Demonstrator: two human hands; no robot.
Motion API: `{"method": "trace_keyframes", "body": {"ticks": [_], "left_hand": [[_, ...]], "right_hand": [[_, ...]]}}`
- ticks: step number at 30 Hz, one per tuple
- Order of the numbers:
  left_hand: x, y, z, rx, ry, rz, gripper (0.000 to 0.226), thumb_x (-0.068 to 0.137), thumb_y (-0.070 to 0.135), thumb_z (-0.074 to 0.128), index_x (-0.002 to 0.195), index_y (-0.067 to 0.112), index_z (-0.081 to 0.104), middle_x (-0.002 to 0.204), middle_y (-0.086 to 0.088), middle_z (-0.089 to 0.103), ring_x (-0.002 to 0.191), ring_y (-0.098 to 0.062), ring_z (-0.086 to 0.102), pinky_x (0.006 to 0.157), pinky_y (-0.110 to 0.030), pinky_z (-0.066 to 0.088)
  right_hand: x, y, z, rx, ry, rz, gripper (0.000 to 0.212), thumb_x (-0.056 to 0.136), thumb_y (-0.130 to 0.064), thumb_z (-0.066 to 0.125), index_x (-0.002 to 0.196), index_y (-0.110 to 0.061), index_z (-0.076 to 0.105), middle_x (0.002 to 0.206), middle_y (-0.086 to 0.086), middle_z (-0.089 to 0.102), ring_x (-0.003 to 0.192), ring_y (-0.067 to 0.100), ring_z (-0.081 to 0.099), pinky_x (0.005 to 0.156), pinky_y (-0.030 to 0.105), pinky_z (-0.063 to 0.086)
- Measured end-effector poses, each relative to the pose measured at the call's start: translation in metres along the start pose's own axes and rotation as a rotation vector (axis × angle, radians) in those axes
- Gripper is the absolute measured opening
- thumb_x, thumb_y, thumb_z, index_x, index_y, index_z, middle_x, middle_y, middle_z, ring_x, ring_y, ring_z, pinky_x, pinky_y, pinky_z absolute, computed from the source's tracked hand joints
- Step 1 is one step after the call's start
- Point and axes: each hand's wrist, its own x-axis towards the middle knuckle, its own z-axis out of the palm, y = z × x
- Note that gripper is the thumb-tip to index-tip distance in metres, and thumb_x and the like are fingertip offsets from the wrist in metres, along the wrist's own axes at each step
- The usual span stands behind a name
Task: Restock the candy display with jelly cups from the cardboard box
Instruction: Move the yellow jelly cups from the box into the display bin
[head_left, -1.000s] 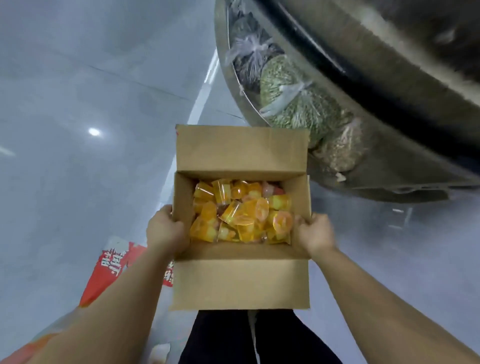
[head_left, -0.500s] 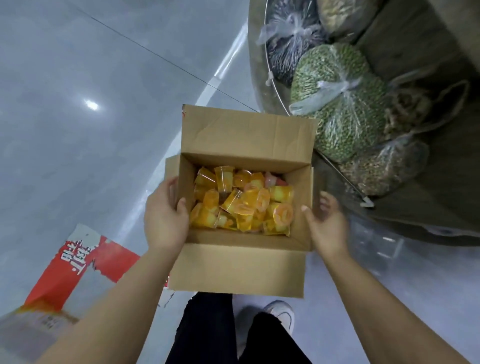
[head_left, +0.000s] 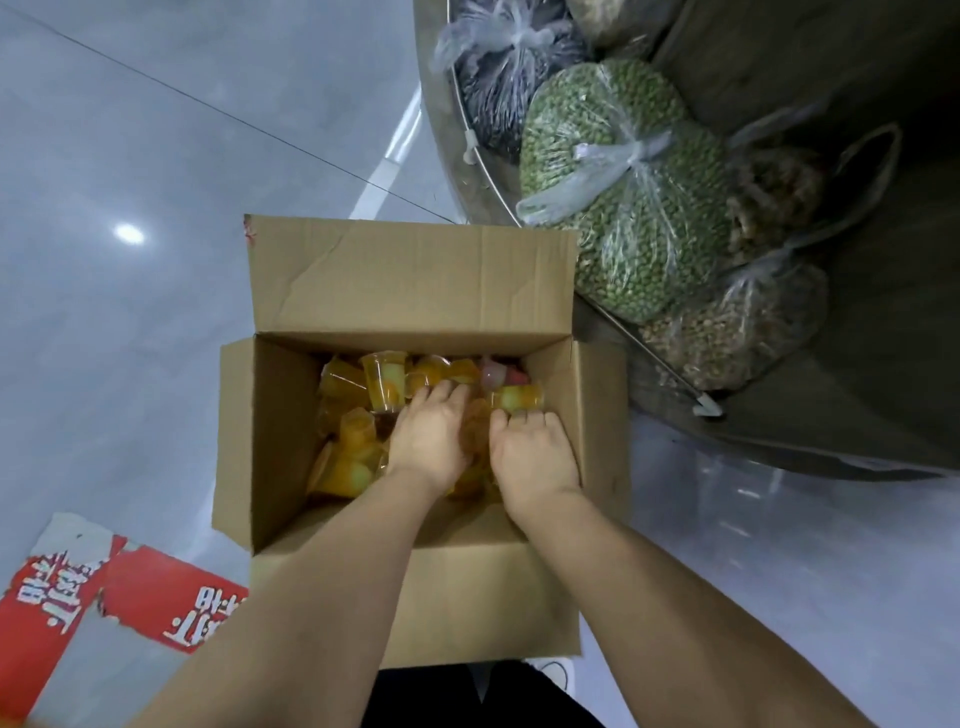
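both hands are down in the open cardboard box, left hand and right hand side by side, fingers curled into the heap of jelly cups; whether either grip has closed on any i cannot tell. the cups look light, thin-walled and slick, likely to slide and dent. best scooped from beneath the grip, several together, not pinched by the foil lids.

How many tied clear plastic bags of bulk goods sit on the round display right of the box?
4 visible: a dark-filled bag farthest back, a green-filled bag in the middle, a brown-filled bag nearest, and another brownish one behind it. More may be hidden past the frame's top edge.
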Motion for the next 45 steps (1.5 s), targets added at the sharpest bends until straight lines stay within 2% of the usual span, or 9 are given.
{"method": "trace_keyframes", "body": {"ticks": [4, 8, 12, 14, 23, 29, 34, 40, 45], "left_hand": [[-0.022, -0.010, -0.017, -0.249, 0.139, -0.057, 0.058, 0.069, 0.022, 0.077, 0.122, 0.014, 0.054, 0.120, -0.004, 0.053, 0.110, -0.022, 0.051, 0.093, -0.029, 0.044], [-0.079, 0.005, -0.095, -0.727, 0.270, -0.129, 0.050, 0.062, 0.014, 0.082, 0.102, 0.026, 0.056, 0.106, 0.004, 0.048, 0.091, 0.009, 0.051, 0.077, 0.001, 0.035], [-0.153, 0.047, -0.211, -0.959, 0.298, -0.080, 0.051, 0.061, 0.022, 0.081, 0.100, 0.038, 0.053, 0.105, 0.005, 0.057, 0.098, 0.000, 0.057, 0.085, -0.014, 0.044], [-0.186, 0.075, -0.276, -1.061, 0.285, -0.020, 0.047, 0.061, 0.025, 0.080, 0.100, 0.034, 0.054, 0.101, 0.005, 0.063, 0.093, -0.007, 0.062, 0.080, -0.019, 0.049], [-0.270, 0.230, -0.515, -1.059, 0.181, 0.484, 0.047, 0.064, 0.037, 0.071, 0.102, 0.031, 0.043, 0.094, 0.018, 0.059, 0.084, 0.005, 0.058, 0.074, -0.009, 0.044], [-0.268, 0.315, -0.571, -0.959, -0.032, 0.711, 0.057, 0.068, 0.040, 0.064, 0.120, 0.041, 0.039, 0.106, 0.027, 0.057, 0.103, 0.007, 0.054, 0.086, -0.008, 0.040], [-0.251, 0.380, -0.580, -0.883, -0.011, 0.834, 0.049, 0.071, 0.023, 0.072, 0.114, 0.029, 0.048, 0.103, 0.021, 0.063, 0.101, 0.001, 0.058, 0.087, -0.012, 0.043], [-0.203, 0.466, -0.595, -0.910, 0.114, 0.816, 0.061, 0.058, 0.019, 0.078, 0.102, 0.028, 0.037, 0.090, 0.009, 0.059, 0.076, 0.009, 0.058, 0.071, -0.007, 0.044], [-0.131, 0.498, -0.612, -1.007, 0.021, 0.557, 0.070, 0.058, 0.023, 0.073, 0.121, 0.025, 0.044, 0.108, 0.002, 0.063, 0.101, -0.013, 0.061, 0.085, -0.028, 0.050]], "right_hand": [[-0.020, 0.004, -0.015, 0.346, 0.055, 0.052, 0.042, 0.080, -0.009, 0.056, 0.119, -0.008, 0.040, 0.117, 0.014, 0.056, 0.110, 0.032, 0.048, 0.092, 0.036, 0.036], [-0.078, 0.007, -0.083, 0.980, 0.172, 0.292, 0.046, 0.065, -0.008, 0.068, 0.108, -0.019, 0.054, 0.103, 0.003, 0.049, 0.101, 0.027, 0.050, 0.077, 0.025, 0.036], [-0.166, 0.001, -0.193, 1.279, 0.293, 0.334, 0.059, 0.066, -0.005, 0.071, 0.117, -0.032, 0.057, 0.105, -0.002, 0.053, 0.098, 0.010, 0.052, 0.078, 0.003, 0.037], [-0.210, 0.000, -0.260, 1.379, 0.344, 0.306, 0.062, 0.067, -0.004, 0.072, 0.118, -0.034, 0.053, 0.110, -0.004, 0.058, 0.101, 0.009, 0.055, 0.086, 0.012, 0.042], [-0.374, 0.058, -0.509, 1.323, 0.765, 0.163, 0.055, 0.064, -0.021, 0.069, 0.112, -0.038, 0.050, 0.111, -0.013, 0.057, 0.103, 0.002, 0.056, 0.086, 0.017, 0.045], [-0.427, 0.122, -0.553, 1.400, 0.995, 0.085, 0.067, 0.069, -0.006, 0.065, 0.121, -0.045, 0.047, 0.115, -0.008, 0.054, 0.106, 0.009, 0.057, 0.088, 0.027, 0.046], [-0.447, 0.180, -0.560, 1.408, 1.112, 0.089, 0.078, 0.064, -0.001, 0.061, 0.130, -0.037, 0.041, 0.097, -0.021, 0.061, 0.092, -0.004, 0.059, 0.080, 0.005, 0.041], [-0.424, 0.276, -0.580, 1.642, 1.071, 0.084, 0.074, 0.066, 0.004, 0.073, 0.122, -0.035, 0.044, 0.091, -0.016, 0.069, 0.084, -0.001, 0.064, 0.073, 0.013, 0.049], [-0.363, 0.325, -0.602, 1.719, 0.986, 0.190, 0.056, 0.067, 0.002, 0.078, 0.107, -0.026, 0.050, 0.104, 0.005, 0.067, 0.093, 0.016, 0.065, 0.087, 0.035, 0.053]]}}
